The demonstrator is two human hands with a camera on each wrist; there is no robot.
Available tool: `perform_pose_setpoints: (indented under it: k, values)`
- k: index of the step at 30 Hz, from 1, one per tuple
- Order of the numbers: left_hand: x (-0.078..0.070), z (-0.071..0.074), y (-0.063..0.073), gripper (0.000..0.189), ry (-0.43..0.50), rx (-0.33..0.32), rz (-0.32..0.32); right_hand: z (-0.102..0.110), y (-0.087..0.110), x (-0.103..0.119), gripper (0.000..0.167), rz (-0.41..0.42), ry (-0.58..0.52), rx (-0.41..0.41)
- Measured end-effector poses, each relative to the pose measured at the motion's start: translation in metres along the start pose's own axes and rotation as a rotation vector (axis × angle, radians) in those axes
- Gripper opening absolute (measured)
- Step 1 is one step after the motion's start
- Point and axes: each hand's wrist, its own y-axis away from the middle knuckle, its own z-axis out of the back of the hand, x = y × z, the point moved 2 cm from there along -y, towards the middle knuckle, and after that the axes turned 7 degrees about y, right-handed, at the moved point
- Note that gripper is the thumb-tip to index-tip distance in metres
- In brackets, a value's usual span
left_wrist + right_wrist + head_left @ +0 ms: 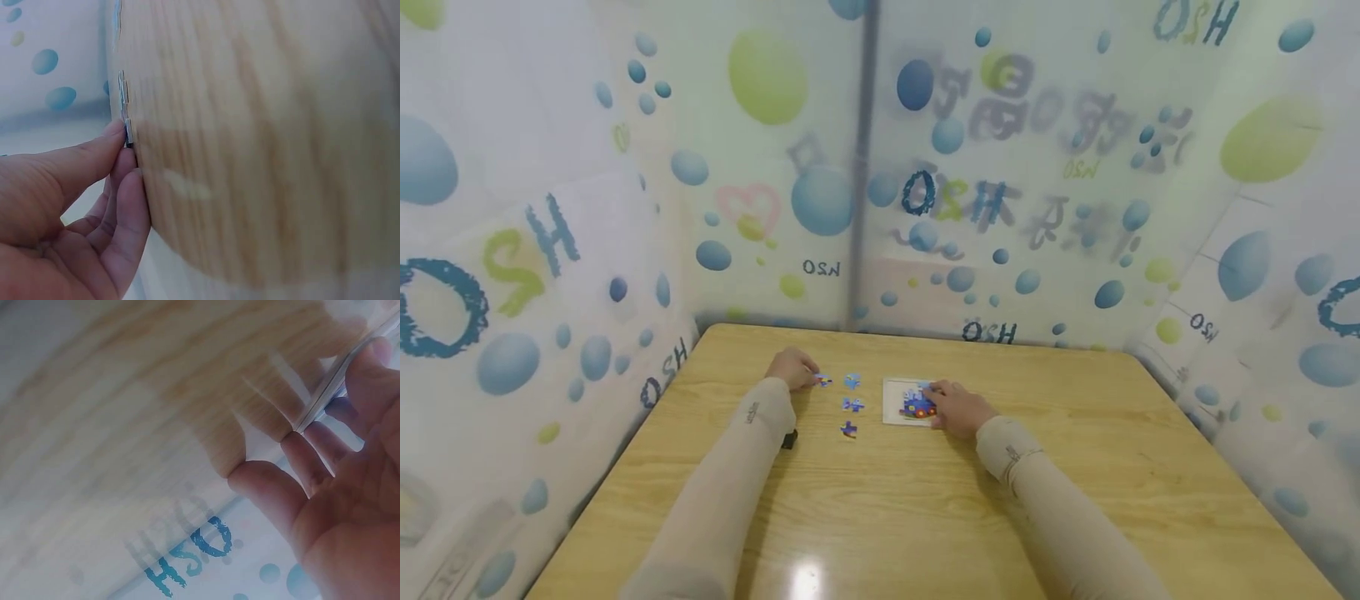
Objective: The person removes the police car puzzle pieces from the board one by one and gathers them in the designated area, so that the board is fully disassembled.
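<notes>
My left hand [792, 368] is at the far left of the table, pinching a small blue and yellow jigsaw piece [824, 381] between thumb and fingers. The left wrist view has this piece [129, 132] edge-on at the tabletop. To its right, three more blue jigsaw pieces form a column: a top one [852, 381], a middle one [853, 405] and a bottom one [848, 429]. A white puzzle board [891, 404] carries a partly assembled blue vehicle picture [916, 403]. My right hand [961, 409] rests at the board's right side, fingers spread, covering part of it; the right wrist view shows fingertips touching the tabletop.
The pieces and board lie on a light wooden table [880, 500]. A small black object [789, 439] shows beside the left wrist. Patterned curtains [775, 167] enclose the table's back and sides.
</notes>
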Motion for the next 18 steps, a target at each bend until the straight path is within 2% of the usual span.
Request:
perform_pose_setpoints:
  k: [9,12,15,18]
  values:
    - [0.002,0.004,0.001,0.025,0.012,0.010,0.031,-0.003,0.000,0.001,0.062,0.003,-0.032,0.008]
    - [-0.004,0.006,0.004,0.026,-0.069,-0.003,0.005,-0.002,0.000,0.000,0.062,-0.002,-0.026,0.001]
    - [-0.015,0.004,0.008,0.024,-0.173,-0.034,-0.052,0.000,0.002,0.000,0.062,-0.005,-0.028,-0.009]
    - [-0.028,-0.004,0.010,0.024,-0.189,-0.038,-0.115,0.002,0.004,0.001,0.062,-0.002,-0.029,-0.012]
